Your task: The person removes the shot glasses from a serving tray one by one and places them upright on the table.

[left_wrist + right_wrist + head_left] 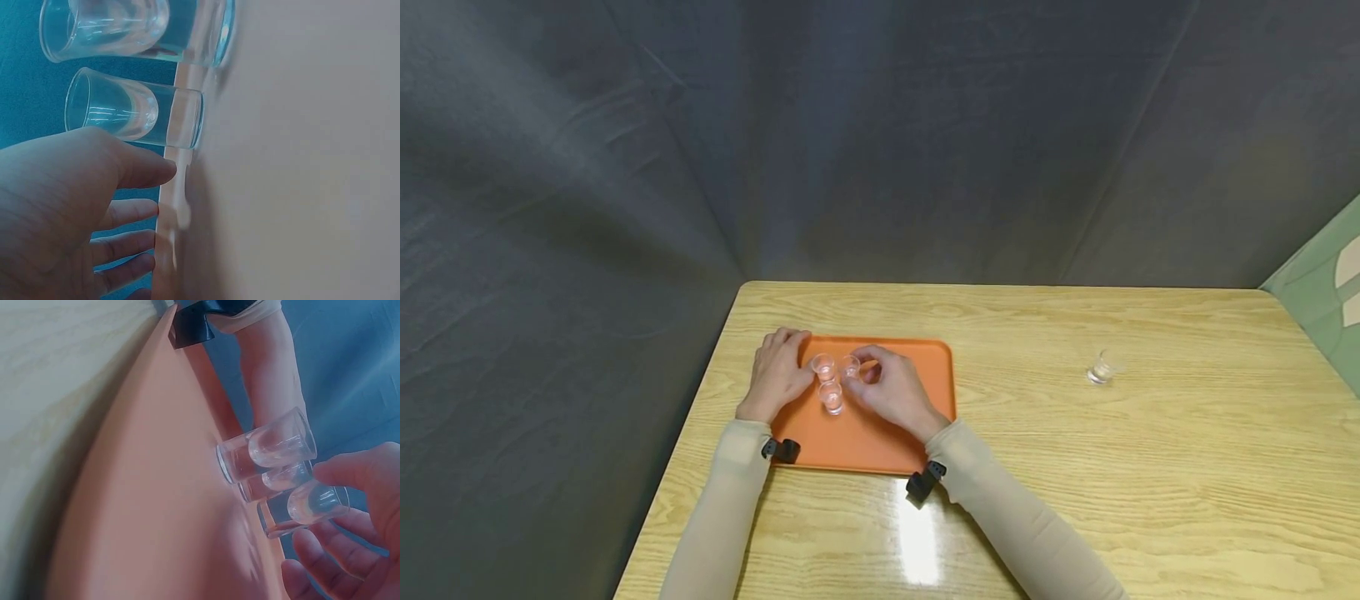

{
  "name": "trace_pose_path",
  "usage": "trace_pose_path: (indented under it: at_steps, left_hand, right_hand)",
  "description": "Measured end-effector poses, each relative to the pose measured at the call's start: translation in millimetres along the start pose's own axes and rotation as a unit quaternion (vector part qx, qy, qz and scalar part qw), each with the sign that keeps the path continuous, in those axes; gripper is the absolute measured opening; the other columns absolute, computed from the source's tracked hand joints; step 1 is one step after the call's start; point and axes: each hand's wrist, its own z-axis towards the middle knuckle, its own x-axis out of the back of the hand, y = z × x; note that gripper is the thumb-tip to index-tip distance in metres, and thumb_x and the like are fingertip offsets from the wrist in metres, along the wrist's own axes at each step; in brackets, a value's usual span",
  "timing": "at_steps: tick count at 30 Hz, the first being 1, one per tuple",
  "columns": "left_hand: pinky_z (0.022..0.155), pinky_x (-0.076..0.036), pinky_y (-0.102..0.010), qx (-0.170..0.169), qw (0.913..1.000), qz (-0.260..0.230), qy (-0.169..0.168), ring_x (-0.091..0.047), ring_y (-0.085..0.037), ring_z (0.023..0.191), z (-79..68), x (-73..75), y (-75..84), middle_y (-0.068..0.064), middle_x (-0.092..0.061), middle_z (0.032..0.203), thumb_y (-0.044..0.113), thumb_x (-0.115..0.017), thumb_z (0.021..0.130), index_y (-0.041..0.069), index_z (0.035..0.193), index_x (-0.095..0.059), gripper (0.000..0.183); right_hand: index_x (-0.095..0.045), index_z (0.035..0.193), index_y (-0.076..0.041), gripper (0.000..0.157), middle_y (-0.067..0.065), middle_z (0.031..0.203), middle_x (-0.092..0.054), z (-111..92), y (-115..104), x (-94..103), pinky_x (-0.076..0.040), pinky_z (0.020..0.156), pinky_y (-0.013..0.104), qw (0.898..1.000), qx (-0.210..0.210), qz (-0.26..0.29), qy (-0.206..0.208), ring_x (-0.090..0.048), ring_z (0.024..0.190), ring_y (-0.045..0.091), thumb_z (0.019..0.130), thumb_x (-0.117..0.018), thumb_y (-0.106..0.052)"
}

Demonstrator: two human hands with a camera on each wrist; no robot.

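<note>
Three small clear glasses stand upright in a tight cluster on an orange tray point(865, 437), left of its middle. The right hand point(891, 387) pinches the right glass point(851, 367) between thumb and fingers near its rim, the fingers curled in and the gap between them no wider than the glass. The left hand point(775, 372) lies at the tray's left edge, its fingers loosely extended and holding nothing; its thumb point(147, 164) is just beside the left glass point(823, 367), and whether it touches cannot be told. The near glass point(831, 398) stands just on the near side of those two, touched by neither hand. A fourth glass point(1102, 368) stands on the wooden table point(1150, 475), well apart to the right of the tray. Both arms wear pale sleeves point(718, 508) and black wristbands point(927, 482). A dark curtain point(910, 150) hangs along the far and left sides, and a green panel point(1321, 292) shows at the far right.
</note>
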Motion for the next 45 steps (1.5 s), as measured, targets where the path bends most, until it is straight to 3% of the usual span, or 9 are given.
trace_pose_path:
  at_steps: [5,17,27,37,45]
  left_hand:
    - [0.115,-0.040,-0.060,0.000,1.0000,0.001,-0.002,-0.046,-0.044,0.142,0.7,-0.8,-0.8,-0.020,-0.055,0.152,0.019,-0.065,0.094,0.005,0.150,-0.058,0.059]
    - [0.116,-0.040,-0.059,0.005,1.0000,0.004,0.000,-0.046,-0.043,0.142,0.4,-1.5,0.0,-0.020,-0.054,0.152,0.019,-0.066,0.094,0.005,0.150,-0.058,0.059]
    - [0.115,-0.040,-0.059,0.003,1.0000,0.005,0.003,-0.047,-0.043,0.141,0.8,-1.8,-0.2,-0.020,-0.055,0.151,0.021,-0.066,0.096,0.006,0.150,-0.059,0.057]
    - [0.115,-0.040,-0.060,0.001,1.0000,-0.003,0.003,-0.046,-0.044,0.141,0.6,-1.9,0.6,-0.020,-0.055,0.151,0.020,-0.065,0.095,0.005,0.150,-0.059,0.058]
    - [0.117,-0.038,-0.061,0.000,1.0000,-0.005,0.001,-0.045,-0.044,0.144,-0.4,0.6,1.1,-0.021,-0.055,0.151,0.021,-0.065,0.095,0.005,0.150,-0.059,0.057]
  right_hand:
    - [-0.074,0.128,-0.011,0.039,0.005,0.113,-0.078,-4.0,-2.0,3.3,-0.058,0.079,0.033,1.000,-0.004,0.023,0.007,-0.070,0.089,0.015,0.092,-0.081,-0.023]
    - [-0.077,0.123,-0.016,0.036,0.001,0.109,-0.078,-10.9,-1.1,13.5,-0.059,0.079,0.033,0.996,-0.031,0.081,0.016,-0.070,0.090,0.015,0.089,-0.085,-0.023]
    - [-0.079,0.117,-0.015,0.033,0.006,0.099,-0.077,-17.9,0.1,23.0,-0.057,0.074,0.029,0.993,-0.015,0.104,0.054,-0.071,0.085,0.017,0.086,-0.088,-0.023]
    - [-0.077,0.119,-0.007,0.036,0.011,0.106,-0.075,-31.0,5.0,39.5,-0.057,0.071,0.024,0.987,-0.015,0.147,0.064,-0.069,0.083,0.016,0.086,-0.087,-0.017]
    - [-0.076,0.123,-0.005,0.037,0.013,0.117,-0.075,-38.3,12.7,49.6,-0.058,0.079,0.023,0.982,-0.013,0.168,0.084,-0.069,0.087,0.012,0.089,-0.086,-0.015]
